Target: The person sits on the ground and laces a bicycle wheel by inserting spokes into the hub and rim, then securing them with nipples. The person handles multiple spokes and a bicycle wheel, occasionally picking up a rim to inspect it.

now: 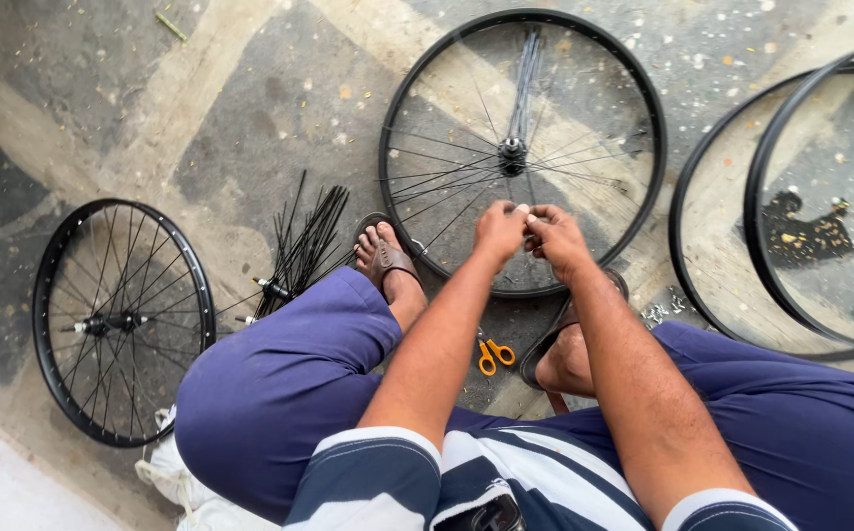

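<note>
Both hands meet at the near edge of the half-laced wheel, which lies flat on the floor at twelve o'clock from the person. The left hand and right hand are pinched together, fingertips touching over the rim; each grip is closed on something small and pale between the fingertips, too small to tell what. The wheel's spokes fan loosely from the hub, several bunched toward twelve o'clock and not seated.

Risks, as I judge them: the small piece could slip from the fingertips and vanish among the floor's litter; the loose spokes could shift or cross wrongly if the rim is nudged by a foot, since the left sandal rests on it.

No containers show. A loose spoke bundle lies at nine o'clock from the hands, a finished wheel farther at eight, bare rims at three, orange scissors at six between the feet, and small silvery bits by the right knee.
</note>
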